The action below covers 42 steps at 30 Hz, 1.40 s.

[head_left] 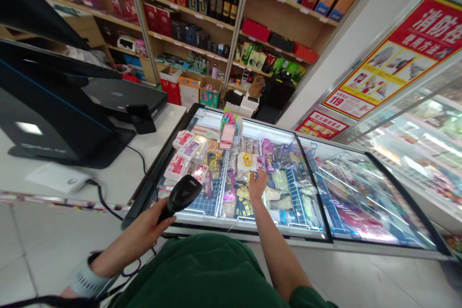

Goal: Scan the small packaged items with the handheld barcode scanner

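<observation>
Glossy black plastic scanner [179,198]; glass freezer lid [364,192]

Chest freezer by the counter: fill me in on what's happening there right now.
A person in a green top stands at the chest freezer. The left hand grips a black barcode scanner with its head over the freezer's left end. The right hand reaches over the baskets and holds a yellow and purple packet above the packed goods. A black till screen stands on the white counter to the left.
</observation>
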{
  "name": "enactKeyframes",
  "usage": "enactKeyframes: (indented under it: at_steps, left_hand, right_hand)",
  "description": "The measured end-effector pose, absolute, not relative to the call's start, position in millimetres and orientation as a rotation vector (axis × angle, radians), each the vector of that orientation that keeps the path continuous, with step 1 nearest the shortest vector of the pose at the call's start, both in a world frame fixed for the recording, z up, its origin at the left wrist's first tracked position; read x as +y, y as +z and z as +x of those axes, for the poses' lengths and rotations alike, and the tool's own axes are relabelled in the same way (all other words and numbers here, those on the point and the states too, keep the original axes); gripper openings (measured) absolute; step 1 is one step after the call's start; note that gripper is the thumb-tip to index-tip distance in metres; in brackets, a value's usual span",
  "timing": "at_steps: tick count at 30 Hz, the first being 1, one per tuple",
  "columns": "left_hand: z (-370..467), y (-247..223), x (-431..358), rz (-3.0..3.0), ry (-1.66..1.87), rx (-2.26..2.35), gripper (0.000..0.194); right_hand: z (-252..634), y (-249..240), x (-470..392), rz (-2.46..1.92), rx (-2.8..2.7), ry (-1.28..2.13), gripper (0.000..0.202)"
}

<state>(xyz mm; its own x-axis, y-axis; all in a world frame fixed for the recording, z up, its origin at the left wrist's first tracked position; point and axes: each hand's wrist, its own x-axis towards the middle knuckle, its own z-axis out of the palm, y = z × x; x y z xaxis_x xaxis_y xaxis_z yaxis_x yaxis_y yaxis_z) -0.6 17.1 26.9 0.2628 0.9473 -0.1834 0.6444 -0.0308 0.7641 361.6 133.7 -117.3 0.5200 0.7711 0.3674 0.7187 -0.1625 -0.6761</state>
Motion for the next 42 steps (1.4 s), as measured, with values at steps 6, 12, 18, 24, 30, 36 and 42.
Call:
enactKeyframes:
  at_steps: [6,12,18,24,30,36,42]
  left_hand:
    - [-25.1,10.4,-1.0,1.726,0.546,1.522,0.054]
    - [-37.0,8.4,-18.4,1.669,0.549,1.581,0.056]
    - [-38.1,14.4,-27.0,1.663,0.56,1.615,0.054]
    - [-40.6,17.4,-28.2,1.665,0.578,1.602,0.055]
    - [-38.5,19.5,-24.2,1.652,0.57,1.62,0.056]
    - [-34.8,19.3,-20.0,1.656,0.549,1.623,0.056]
    - [-34.0,16.8,-18.2,1.654,0.529,1.594,0.057]
  right_hand:
    - [308.5,-127.1,134.3,-1.866,-1.401,0.212,0.023]
    - [254.3,-139.5,139.5,-1.903,-1.756,0.437,0.034]
    - [212.0,-124.0,159.6,-1.887,-2.077,0.543,0.074]
    - [188.1,-117.1,176.6,-2.002,-2.251,0.585,0.09]
    - [185.7,-115.6,166.7,-2.147,-2.185,0.527,0.083]
    - [203.7,-119.6,147.3,-2.233,-2.033,0.56,0.085]
    - [234.0,-112.0,155.1,-1.866,-2.35,0.714,0.089]
